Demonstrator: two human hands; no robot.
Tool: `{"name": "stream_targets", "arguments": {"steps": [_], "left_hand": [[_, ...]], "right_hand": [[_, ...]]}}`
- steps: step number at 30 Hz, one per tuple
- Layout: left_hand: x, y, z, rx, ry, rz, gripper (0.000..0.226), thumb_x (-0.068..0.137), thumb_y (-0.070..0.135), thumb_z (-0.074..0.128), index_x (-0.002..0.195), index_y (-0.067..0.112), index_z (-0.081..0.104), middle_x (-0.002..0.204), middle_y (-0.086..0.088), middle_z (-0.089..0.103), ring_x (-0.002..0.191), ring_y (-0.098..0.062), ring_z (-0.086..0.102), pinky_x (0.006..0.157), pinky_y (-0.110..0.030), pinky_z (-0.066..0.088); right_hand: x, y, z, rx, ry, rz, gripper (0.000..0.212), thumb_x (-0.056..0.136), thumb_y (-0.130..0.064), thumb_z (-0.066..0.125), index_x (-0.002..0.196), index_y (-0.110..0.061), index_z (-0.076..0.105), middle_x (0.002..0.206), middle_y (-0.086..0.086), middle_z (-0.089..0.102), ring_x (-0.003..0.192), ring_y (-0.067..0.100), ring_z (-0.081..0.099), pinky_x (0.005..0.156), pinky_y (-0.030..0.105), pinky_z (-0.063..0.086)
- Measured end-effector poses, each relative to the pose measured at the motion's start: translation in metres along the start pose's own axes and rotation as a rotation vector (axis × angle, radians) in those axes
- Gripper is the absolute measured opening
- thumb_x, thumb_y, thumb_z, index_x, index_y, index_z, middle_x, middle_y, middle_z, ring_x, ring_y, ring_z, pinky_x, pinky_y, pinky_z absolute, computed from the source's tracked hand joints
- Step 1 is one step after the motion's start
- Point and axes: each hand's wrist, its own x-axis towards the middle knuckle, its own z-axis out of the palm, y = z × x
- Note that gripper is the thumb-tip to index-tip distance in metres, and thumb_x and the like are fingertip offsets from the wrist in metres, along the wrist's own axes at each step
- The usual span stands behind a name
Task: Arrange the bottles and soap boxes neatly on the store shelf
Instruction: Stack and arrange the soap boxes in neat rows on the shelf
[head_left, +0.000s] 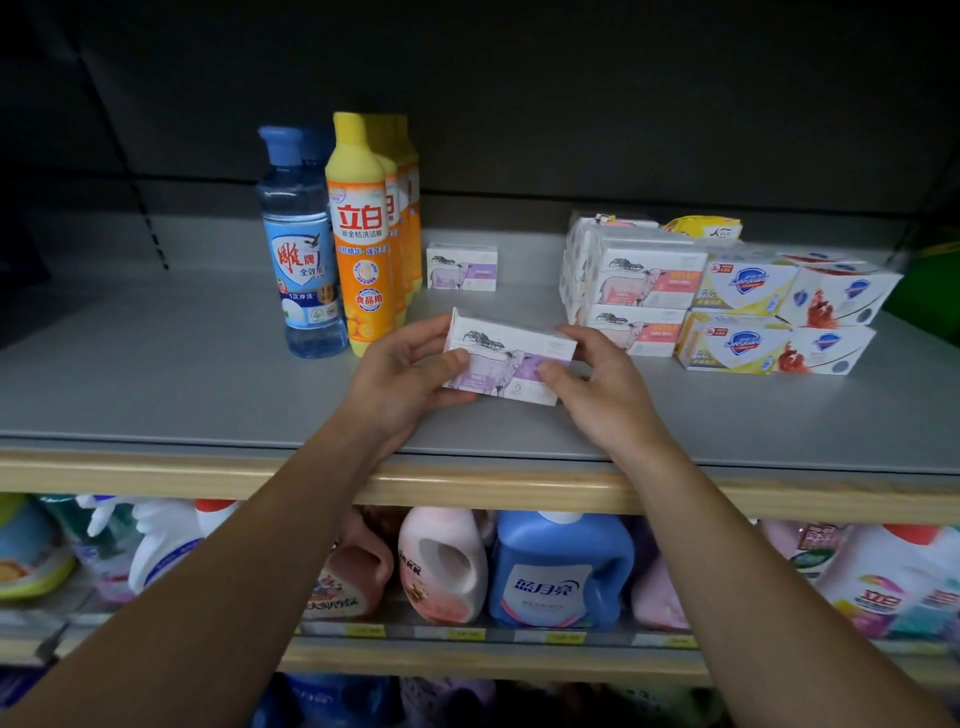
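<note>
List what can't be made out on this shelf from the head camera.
- Yellow bottles behind the front yellow bottle: count hidden by it.
- Second blue bottle: mostly behind the front blue bottle.
- Purple soap box: its ends covered by the left hand and right hand.
- Yellow packet: lower part behind stacked boxes.

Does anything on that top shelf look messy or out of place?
One purple soap box sits alone behind the gap, apart from the stacks. A yellow packet lies loose behind the pink sheep boxes. Both hands hold another purple box, tilted.
</note>
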Motion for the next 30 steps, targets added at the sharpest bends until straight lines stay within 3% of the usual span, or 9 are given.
{"name": "stream_targets", "arguments": {"steps": [3, 7, 9, 11, 14, 20, 23, 26, 30], "left_hand": [[-0.001, 0.002, 0.001, -0.015, -0.034, 0.009, 0.044, 0.093, -0.004, 0.053, 0.136, 0.005, 0.051, 0.13, -0.017, 0.061, 0.116, -0.033, 0.061, 0.093, -0.045, 0.054], [-0.004, 0.003, 0.003, -0.029, 0.005, 0.059, 0.045, 0.086, 0.007, 0.06, 0.131, 0.003, 0.054, 0.133, -0.02, 0.057, 0.127, -0.034, 0.053, 0.108, -0.052, 0.041], [-0.005, 0.003, 0.003, -0.021, 0.024, 0.075, 0.048, 0.078, 0.011, 0.065, 0.126, 0.007, 0.058, 0.132, -0.019, 0.058, 0.128, -0.033, 0.051, 0.109, -0.052, 0.04], [-0.005, 0.002, 0.002, -0.014, 0.025, 0.07, 0.046, 0.079, 0.0, 0.066, 0.124, 0.007, 0.06, 0.13, -0.018, 0.06, 0.124, -0.033, 0.055, 0.108, -0.051, 0.042], [-0.004, 0.001, 0.001, 0.007, 0.011, 0.072, 0.048, 0.081, -0.013, 0.062, 0.125, 0.005, 0.059, 0.129, -0.017, 0.06, 0.113, -0.028, 0.061, 0.105, -0.046, 0.046], [-0.003, 0.002, 0.001, -0.049, 0.016, 0.049, 0.047, 0.083, -0.013, 0.059, 0.127, 0.004, 0.058, 0.124, -0.015, 0.062, 0.109, -0.026, 0.061, 0.102, -0.04, 0.048], [0.0, 0.0, 0.004, -0.085, 0.076, 0.016, 0.035, 0.089, -0.003, 0.058, 0.124, 0.0, 0.059, 0.116, -0.019, 0.064, 0.103, -0.027, 0.063, 0.092, -0.038, 0.055], [0.002, -0.004, 0.005, -0.04, 0.073, 0.014, 0.024, 0.095, 0.012, 0.056, 0.115, 0.003, 0.063, 0.111, -0.019, 0.068, 0.096, -0.031, 0.067, 0.085, -0.04, 0.059], [0.005, -0.008, 0.003, 0.282, 0.077, 0.091, 0.022, 0.097, 0.03, 0.055, 0.105, 0.018, 0.071, 0.103, 0.005, 0.074, 0.099, -0.018, 0.069, 0.088, -0.036, 0.057]], "right_hand": [[-0.003, -0.004, -0.003, 0.179, -0.021, -0.02, 0.032, 0.093, -0.002, 0.06, 0.118, -0.019, 0.052, 0.118, 0.003, 0.062, 0.058, 0.018, 0.066, 0.056, 0.029, 0.055], [-0.006, -0.006, -0.004, 0.235, -0.093, -0.078, 0.034, 0.089, 0.002, 0.064, 0.112, -0.019, 0.05, 0.121, 0.005, 0.06, 0.095, 0.029, 0.07, 0.086, 0.045, 0.058], [-0.007, -0.009, -0.004, 0.166, -0.087, -0.124, 0.036, 0.086, 0.0, 0.068, 0.107, -0.024, 0.052, 0.122, -0.002, 0.059, 0.115, 0.017, 0.061, 0.097, 0.048, 0.051], [-0.01, -0.012, -0.004, 0.137, -0.094, -0.138, 0.039, 0.085, 0.0, 0.068, 0.099, -0.033, 0.053, 0.127, -0.014, 0.056, 0.111, -0.002, 0.059, 0.097, 0.037, 0.051], [-0.011, -0.013, -0.003, 0.134, -0.119, -0.136, 0.045, 0.083, 0.002, 0.068, 0.093, -0.039, 0.054, 0.129, -0.024, 0.052, 0.096, -0.001, 0.066, 0.087, 0.024, 0.053], [-0.012, -0.014, 0.001, 0.059, -0.141, -0.175, 0.057, 0.075, 0.009, 0.069, 0.108, -0.035, 0.052, 0.133, -0.009, 0.049, 0.117, 0.018, 0.059, 0.096, 0.035, 0.053], [-0.012, -0.014, 0.002, -0.031, -0.104, -0.196, 0.056, 0.075, 0.004, 0.072, 0.111, -0.034, 0.053, 0.12, 0.0, 0.057, 0.106, 0.013, 0.061, 0.09, 0.029, 0.054], [-0.01, -0.013, -0.001, -0.037, 0.023, -0.186, 0.044, 0.079, -0.009, 0.074, 0.112, -0.032, 0.056, 0.104, -0.013, 0.064, 0.084, 0.011, 0.063, 0.075, 0.021, 0.051], [-0.008, -0.01, -0.003, -0.063, 0.063, -0.132, 0.039, 0.087, -0.018, 0.07, 0.12, -0.033, 0.054, 0.104, -0.015, 0.063, 0.076, 0.008, 0.063, 0.07, 0.018, 0.049]]}}
